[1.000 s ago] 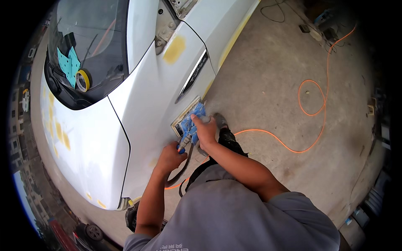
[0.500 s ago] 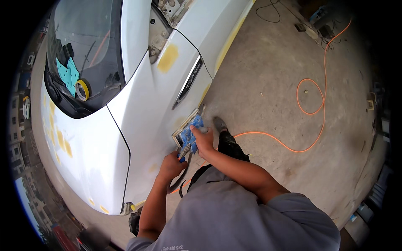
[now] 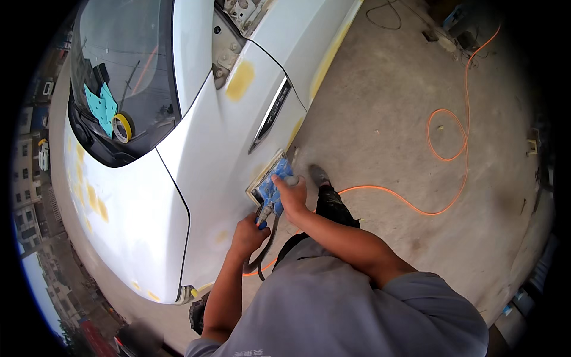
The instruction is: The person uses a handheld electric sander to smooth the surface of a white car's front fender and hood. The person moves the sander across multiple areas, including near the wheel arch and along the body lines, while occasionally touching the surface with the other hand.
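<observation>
from my end i can make out raised pale lettering on the long black trim strip with a silvery edge (image 3: 270,116), set into the white painted car body (image 3: 208,160). pale printing also shows on the grey short-sleeved shirt (image 3: 357,309), cut by the lower edge of my view.

on the windshield (image 3: 134,53), a ring-shaped roll of yellow tape (image 3: 122,127) lies just beside teal perforated sheets (image 3: 102,109).

i have the right hand (image 3: 291,194) over the dusty blue sander with a flat rectangular pad (image 3: 270,188), its fingers grasping the body and its forearm slanting up and leftward. the sander stands against the side of the car, near the lower end of the trim strip. i have the left hand (image 3: 248,234) lower down, fingers closed about the metal hose fitting with a blue ring (image 3: 262,224), forearm almost straight up. a dark flexible hose (image 3: 270,241) loops beside it; a thin orange hose (image 3: 410,205) curls over the grey concrete floor (image 3: 369,143).
</observation>
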Demonstrator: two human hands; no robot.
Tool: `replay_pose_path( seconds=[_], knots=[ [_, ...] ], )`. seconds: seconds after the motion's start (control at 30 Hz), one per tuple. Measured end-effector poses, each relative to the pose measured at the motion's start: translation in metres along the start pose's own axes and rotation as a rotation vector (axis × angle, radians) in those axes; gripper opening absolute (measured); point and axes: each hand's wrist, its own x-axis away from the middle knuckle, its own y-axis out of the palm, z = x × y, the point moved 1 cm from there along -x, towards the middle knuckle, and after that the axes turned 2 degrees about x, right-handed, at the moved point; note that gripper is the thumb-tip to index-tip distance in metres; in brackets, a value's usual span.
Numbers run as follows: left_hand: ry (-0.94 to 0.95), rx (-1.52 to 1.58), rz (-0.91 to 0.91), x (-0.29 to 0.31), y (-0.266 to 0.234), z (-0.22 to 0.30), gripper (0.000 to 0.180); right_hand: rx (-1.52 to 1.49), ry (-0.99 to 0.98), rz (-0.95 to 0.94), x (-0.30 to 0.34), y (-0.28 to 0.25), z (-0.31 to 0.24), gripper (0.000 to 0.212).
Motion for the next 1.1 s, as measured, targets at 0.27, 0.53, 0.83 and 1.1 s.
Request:
replay_pose_path(
  seconds=[0.27,0.53,0.83,1.1],
  knots=[
    [-0.071,0.042,-0.04,0.003,-0.012,0.021,0.035,-0.012,-0.131,0.066,0.004,0.009,-0.007,0.07],
    [0.022,0.027,0.023,0.004,-0.029,0.038,0.033,-0.038,-0.119,0.077,0.002,0.02,-0.016,0.07],
    [-0.036,0.107,-0.074,0.004,-0.02,0.027,0.031,0.008,-0.134,0.066,0.0,0.014,-0.005,0.086],
    [-0.028,0.071,-0.07,0.004,-0.021,0.028,0.034,0.103,-0.201,0.159,-0.009,0.015,0.015,0.07]
  ],
)
